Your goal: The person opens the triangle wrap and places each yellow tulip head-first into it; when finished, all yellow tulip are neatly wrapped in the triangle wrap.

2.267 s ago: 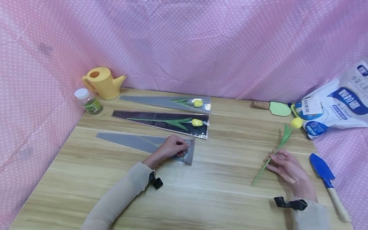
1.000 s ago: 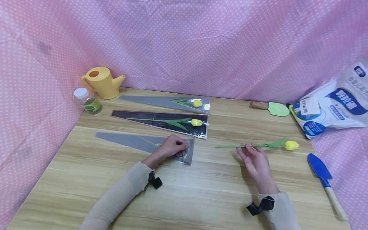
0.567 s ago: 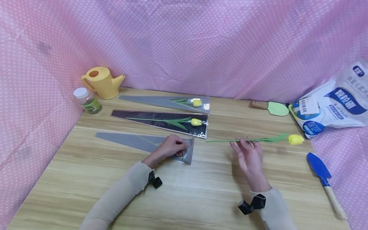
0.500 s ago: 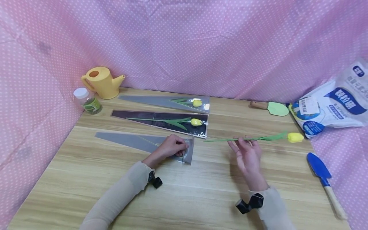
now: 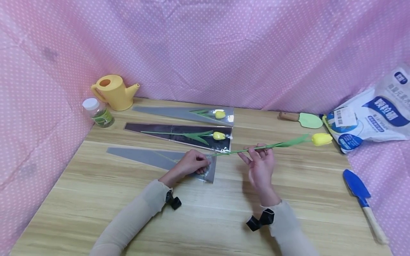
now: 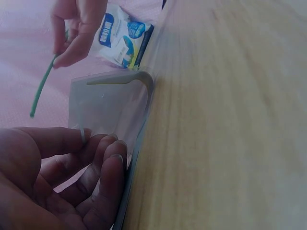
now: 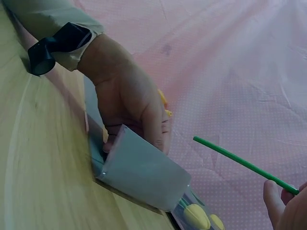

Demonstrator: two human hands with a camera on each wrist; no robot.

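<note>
My left hand [image 5: 193, 163] pinches the upper film at the wide end of a grey tapered flower sleeve [image 5: 134, 154], lifting it so the mouth gapes, as the left wrist view shows. My right hand [image 5: 261, 165] holds a yellow artificial tulip [image 5: 321, 139] by its green stem between thumb and fingers. The bloom points right and the bare stem end points left, overlapping the sleeve's mouth in the head view. In the right wrist view the stem [image 7: 240, 160] is apart from the raised film [image 7: 144, 167].
Behind lie a dark sleeve [image 5: 153, 128] and another grey sleeve [image 5: 160, 110], each with a yellow tulip. A yellow watering can [image 5: 116, 92] and jar [image 5: 101, 115] stand back left. Right are a green trowel [image 5: 310, 121], a blue trowel [image 5: 357, 183] and a white bag [image 5: 378, 117].
My right hand has carried the tulip leftward and turned it from steeply tilted to nearly level, bringing its stem end to the sleeve's mouth. My left hand has stayed in place.
</note>
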